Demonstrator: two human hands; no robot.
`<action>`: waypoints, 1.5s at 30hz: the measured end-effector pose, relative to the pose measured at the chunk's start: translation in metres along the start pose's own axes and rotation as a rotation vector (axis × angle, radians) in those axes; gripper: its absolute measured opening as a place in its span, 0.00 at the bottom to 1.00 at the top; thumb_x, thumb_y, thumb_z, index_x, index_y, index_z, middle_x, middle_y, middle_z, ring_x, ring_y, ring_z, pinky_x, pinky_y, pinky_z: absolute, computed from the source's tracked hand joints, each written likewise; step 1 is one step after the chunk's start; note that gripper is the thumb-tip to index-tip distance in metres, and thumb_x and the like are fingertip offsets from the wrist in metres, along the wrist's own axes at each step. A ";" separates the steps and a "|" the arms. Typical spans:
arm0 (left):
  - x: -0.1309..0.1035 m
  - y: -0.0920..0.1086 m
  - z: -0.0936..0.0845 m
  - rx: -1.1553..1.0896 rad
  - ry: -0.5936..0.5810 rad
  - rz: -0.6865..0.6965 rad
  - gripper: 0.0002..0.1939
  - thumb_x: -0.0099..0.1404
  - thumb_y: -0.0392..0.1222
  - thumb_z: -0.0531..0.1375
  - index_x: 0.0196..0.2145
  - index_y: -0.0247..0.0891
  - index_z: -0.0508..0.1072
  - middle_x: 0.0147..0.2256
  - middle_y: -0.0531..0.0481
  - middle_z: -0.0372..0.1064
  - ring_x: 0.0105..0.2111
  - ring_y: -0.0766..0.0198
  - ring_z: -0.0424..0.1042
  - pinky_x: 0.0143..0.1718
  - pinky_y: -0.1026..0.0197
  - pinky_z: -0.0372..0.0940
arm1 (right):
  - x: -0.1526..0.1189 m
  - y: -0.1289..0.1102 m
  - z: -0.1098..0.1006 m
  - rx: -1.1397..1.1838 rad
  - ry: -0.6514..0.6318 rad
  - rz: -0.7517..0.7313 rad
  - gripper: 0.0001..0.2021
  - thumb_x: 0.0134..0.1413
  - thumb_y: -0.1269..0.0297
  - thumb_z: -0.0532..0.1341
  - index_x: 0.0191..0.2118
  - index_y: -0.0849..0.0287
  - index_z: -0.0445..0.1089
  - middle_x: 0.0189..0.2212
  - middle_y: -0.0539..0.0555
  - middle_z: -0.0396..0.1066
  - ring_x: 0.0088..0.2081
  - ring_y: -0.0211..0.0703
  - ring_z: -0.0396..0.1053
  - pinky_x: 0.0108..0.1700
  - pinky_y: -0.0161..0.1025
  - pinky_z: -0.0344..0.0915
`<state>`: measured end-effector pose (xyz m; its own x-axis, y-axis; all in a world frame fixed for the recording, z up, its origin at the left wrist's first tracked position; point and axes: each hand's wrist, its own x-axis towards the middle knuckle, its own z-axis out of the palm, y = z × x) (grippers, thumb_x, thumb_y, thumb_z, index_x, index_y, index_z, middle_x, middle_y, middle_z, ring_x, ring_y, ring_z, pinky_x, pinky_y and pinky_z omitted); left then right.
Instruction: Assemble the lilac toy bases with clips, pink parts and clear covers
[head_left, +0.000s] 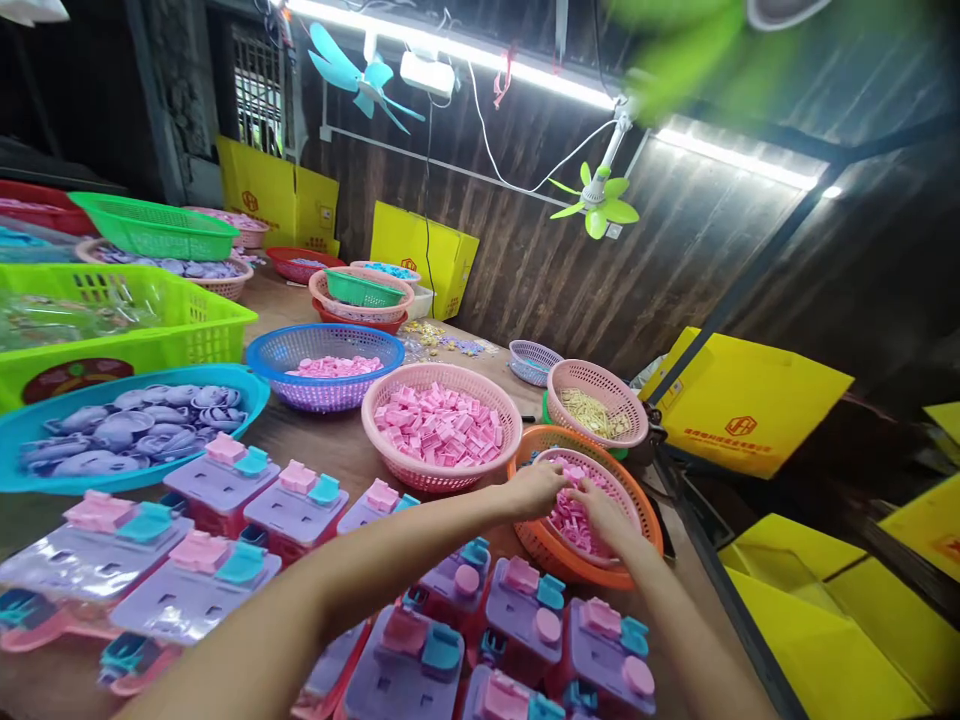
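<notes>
Both my hands meet over a small pink basket (631,500) of small pink plastic pieces (571,520), nested inside an orange basket (525,535). My left hand (536,490) reaches in from the left, fingers bent and drawn together at the pieces. Opposite it, my right hand (602,508) has its fingers curled toward the left fingertips. Whatever the fingertips hold is too small to make out. Below my forearms stand several purple-topped toy units (409,660) with pink and blue blocks on top; some also carry a round pink button.
A pink basket (379,440) of larger pink parts stands left of my hands. Behind them, another basket (637,400) holds yellowish pieces. A blue basin (259,395) contains purple parts. Yellow boxes (750,400) sit at right; a blurred green fan (697,60) hangs overhead.
</notes>
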<state>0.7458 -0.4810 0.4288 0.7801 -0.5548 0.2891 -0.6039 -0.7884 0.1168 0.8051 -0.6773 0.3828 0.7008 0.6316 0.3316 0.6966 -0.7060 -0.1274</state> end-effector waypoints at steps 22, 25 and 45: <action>-0.003 -0.022 -0.002 -0.241 -0.023 -0.258 0.18 0.58 0.43 0.58 0.44 0.31 0.69 0.38 0.41 0.71 0.36 0.58 0.72 0.34 0.61 0.66 | 0.010 0.012 0.022 0.127 -0.280 -0.021 0.21 0.48 0.68 0.54 0.50 0.62 0.67 0.51 0.63 0.68 0.51 0.50 0.66 0.55 0.46 0.59; -0.062 -0.035 -0.039 -0.539 0.004 -0.341 0.24 0.58 0.45 0.59 0.51 0.32 0.67 0.35 0.46 0.72 0.32 0.64 0.71 0.33 0.64 0.65 | 0.010 0.018 0.036 0.071 -0.205 0.025 0.20 0.47 0.68 0.53 0.48 0.64 0.69 0.49 0.65 0.69 0.50 0.52 0.67 0.54 0.45 0.59; -0.416 -0.138 -0.162 -0.232 0.192 -0.751 0.17 0.58 0.42 0.57 0.45 0.36 0.73 0.31 0.51 0.73 0.27 0.67 0.68 0.31 0.67 0.59 | 0.074 -0.326 0.034 0.702 -0.210 -0.339 0.06 0.47 0.64 0.61 0.30 0.58 0.65 0.27 0.48 0.65 0.28 0.37 0.61 0.31 0.34 0.57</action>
<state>0.4784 -0.0987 0.4459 0.9621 0.1732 0.2108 0.0354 -0.8454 0.5330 0.6352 -0.3896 0.4170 0.3997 0.8717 0.2836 0.7615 -0.1435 -0.6321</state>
